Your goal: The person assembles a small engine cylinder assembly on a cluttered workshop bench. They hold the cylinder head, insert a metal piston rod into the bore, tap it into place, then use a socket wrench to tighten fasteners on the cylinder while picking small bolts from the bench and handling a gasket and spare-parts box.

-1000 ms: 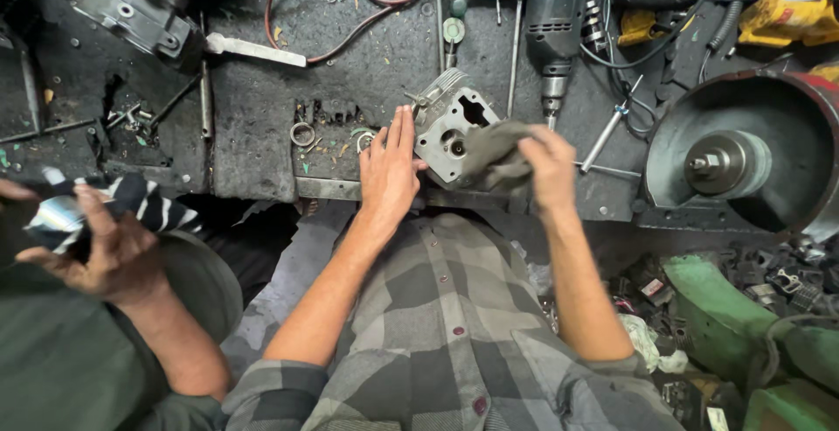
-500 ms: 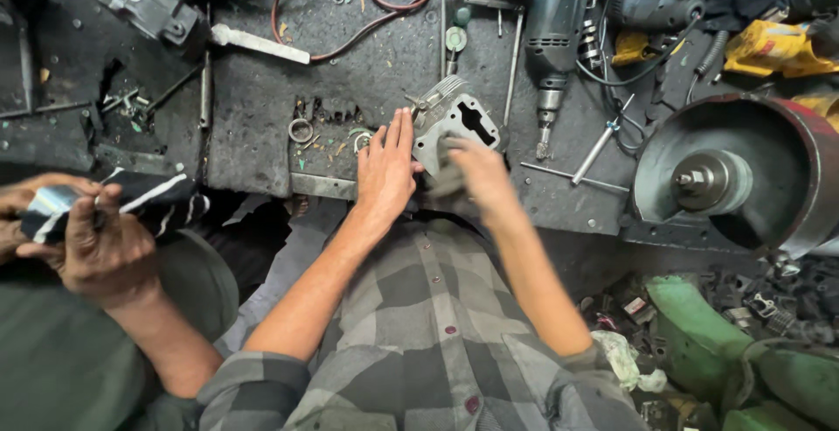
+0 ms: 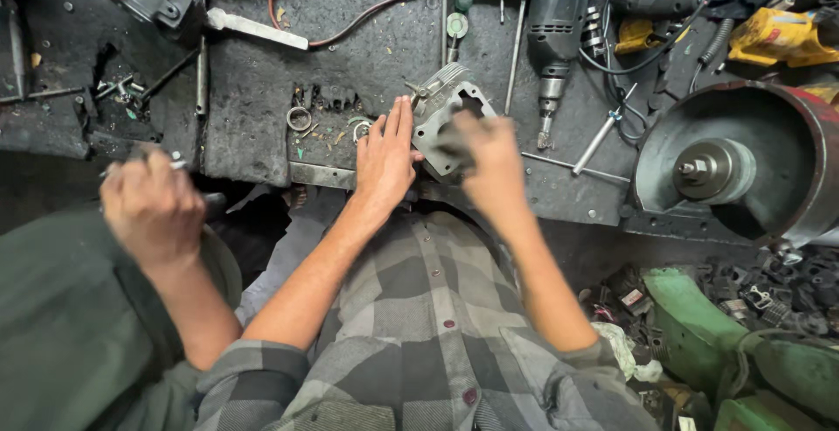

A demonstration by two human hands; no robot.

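my left hand (image 3: 384, 158) lies spread flat against the metal engine part (image 3: 444, 121); my right hand (image 3: 491, 162), blurred, pinches a rag (image 3: 453, 140) on it, its opening facing up, long axis toward one o'clock.

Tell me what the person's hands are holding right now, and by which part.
The left hand lies flat against the left side of the grey metal engine part, steadying it. The right hand, blurred, presses a dark rag on its face.
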